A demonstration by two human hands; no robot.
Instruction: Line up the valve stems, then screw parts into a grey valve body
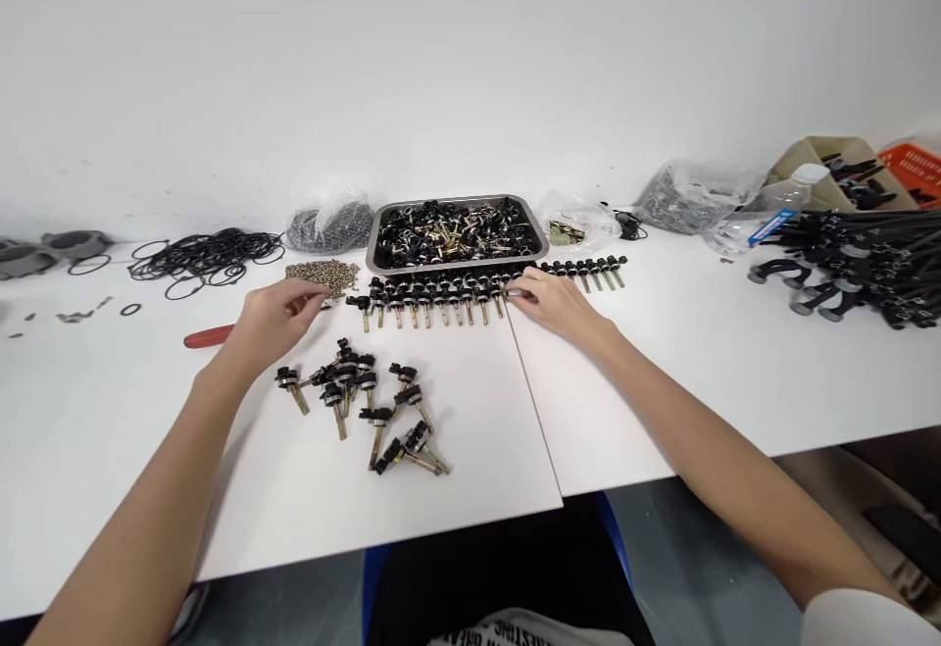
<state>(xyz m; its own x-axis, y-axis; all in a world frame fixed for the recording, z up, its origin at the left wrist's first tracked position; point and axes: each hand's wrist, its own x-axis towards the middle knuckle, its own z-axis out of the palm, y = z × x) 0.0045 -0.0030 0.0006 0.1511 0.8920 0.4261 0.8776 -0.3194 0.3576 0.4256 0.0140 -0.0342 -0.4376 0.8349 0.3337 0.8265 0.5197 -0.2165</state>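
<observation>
Black-headed bolts (443, 291) lie lined up in rows on the white desk (485, 421), just in front of a metal tray (457, 266). The right hand (557, 305) has its fingers at the rows; whether they grip a bolt, I can't tell from here. The left hand (276, 323) curls its fingers beside small brass-coloured pieces (328, 275), any hold unclear to me. Loose bolts (368, 381) lie nearer the person.

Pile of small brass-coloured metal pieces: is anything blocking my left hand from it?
Nothing visible is: your left hand is right at the near edge of the pile.
</observation>
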